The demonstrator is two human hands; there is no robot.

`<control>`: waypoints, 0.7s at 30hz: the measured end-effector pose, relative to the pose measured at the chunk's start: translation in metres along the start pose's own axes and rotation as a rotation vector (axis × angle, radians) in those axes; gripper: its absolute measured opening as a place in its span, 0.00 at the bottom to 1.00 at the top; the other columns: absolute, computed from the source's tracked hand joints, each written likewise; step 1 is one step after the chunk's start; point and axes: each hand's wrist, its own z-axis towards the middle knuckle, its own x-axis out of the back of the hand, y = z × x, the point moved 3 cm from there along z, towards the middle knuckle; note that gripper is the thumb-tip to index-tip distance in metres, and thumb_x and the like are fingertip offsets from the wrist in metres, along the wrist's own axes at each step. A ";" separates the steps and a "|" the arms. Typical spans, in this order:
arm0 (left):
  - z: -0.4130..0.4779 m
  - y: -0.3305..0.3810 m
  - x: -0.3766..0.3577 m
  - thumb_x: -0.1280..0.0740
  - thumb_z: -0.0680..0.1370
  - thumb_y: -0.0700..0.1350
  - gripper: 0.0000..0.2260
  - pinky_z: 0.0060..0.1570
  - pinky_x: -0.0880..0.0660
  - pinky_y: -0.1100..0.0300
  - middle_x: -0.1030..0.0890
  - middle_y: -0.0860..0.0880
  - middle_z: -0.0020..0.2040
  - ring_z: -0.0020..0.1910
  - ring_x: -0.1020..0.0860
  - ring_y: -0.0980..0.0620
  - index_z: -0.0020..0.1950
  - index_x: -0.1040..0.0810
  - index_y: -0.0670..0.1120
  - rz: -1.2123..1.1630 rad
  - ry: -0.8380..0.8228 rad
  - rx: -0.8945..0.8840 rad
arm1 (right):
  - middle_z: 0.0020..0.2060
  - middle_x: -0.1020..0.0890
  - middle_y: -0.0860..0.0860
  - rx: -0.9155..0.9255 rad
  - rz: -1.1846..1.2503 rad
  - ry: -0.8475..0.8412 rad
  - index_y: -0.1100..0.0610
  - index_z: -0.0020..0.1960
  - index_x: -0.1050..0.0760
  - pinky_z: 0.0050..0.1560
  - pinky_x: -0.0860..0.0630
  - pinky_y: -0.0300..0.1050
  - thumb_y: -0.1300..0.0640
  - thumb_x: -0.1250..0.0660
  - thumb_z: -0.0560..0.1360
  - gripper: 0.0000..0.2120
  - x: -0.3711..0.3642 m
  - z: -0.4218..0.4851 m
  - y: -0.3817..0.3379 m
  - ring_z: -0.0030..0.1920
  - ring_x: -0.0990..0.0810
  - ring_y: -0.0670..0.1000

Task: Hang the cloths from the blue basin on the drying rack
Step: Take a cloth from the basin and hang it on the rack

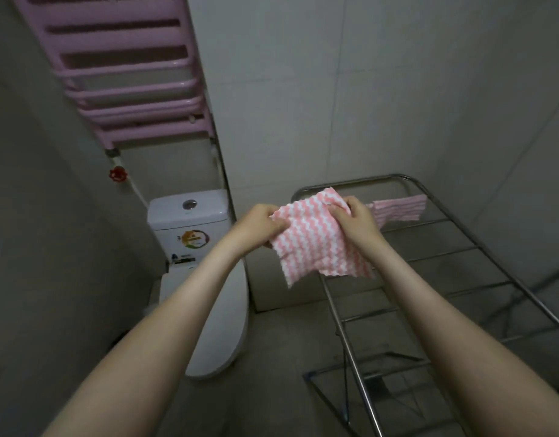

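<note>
Head view: in the middle of the frame both hands hold a pink-and-white striped cloth [313, 244] in the air, above the near left corner of the steel drying rack [345, 342]. The left hand [262, 225] pinches the cloth's left edge and the right hand [357, 219] bunches its upper right corner in curled fingers. The lower part hangs loose and rumpled, so it looks thin, soft and light, with no stiffness of its own; it will likely sag and fold wherever it is not held. Taking the two top corners and drawing them apart should spread it flat enough to drape over a rail. A second striped cloth [398, 209] already hangs at the rack's far end, right of centre; the blue basin is out of view
</note>
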 end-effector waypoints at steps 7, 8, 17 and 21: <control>0.082 -0.003 -0.052 0.35 0.77 0.43 0.07 0.34 0.28 0.60 0.19 0.41 0.42 0.36 0.22 0.46 0.51 0.22 0.42 0.116 -0.100 -0.052 | 0.40 0.19 0.59 -0.110 -0.166 0.091 0.65 0.45 0.24 0.43 0.30 0.49 0.57 0.34 0.76 0.10 0.035 0.036 0.055 0.42 0.24 0.56; 0.093 -0.005 -0.058 0.34 0.76 0.43 0.08 0.37 0.28 0.59 0.18 0.40 0.44 0.40 0.21 0.44 0.52 0.21 0.41 0.128 -0.123 -0.057 | 0.42 0.19 0.59 -0.129 -0.188 0.099 0.64 0.47 0.23 0.43 0.31 0.49 0.57 0.34 0.76 0.09 0.038 0.042 0.062 0.44 0.23 0.57; 0.177 -0.027 -0.114 0.34 0.76 0.42 0.15 0.46 0.30 0.58 0.20 0.41 0.57 0.55 0.23 0.42 0.63 0.23 0.40 0.272 -0.198 -0.041 | 0.42 0.19 0.63 -0.359 -0.346 0.138 0.55 0.39 0.28 0.44 0.27 0.49 0.56 0.35 0.77 0.09 0.038 0.083 0.132 0.45 0.20 0.62; 0.193 -0.034 -0.131 0.37 0.77 0.41 0.15 0.51 0.28 0.58 0.22 0.40 0.59 0.57 0.23 0.43 0.63 0.24 0.40 0.332 -0.200 -0.018 | 0.44 0.19 0.61 -0.421 -0.338 0.101 0.57 0.43 0.29 0.43 0.29 0.44 0.62 0.34 0.74 0.03 0.033 0.089 0.148 0.44 0.21 0.57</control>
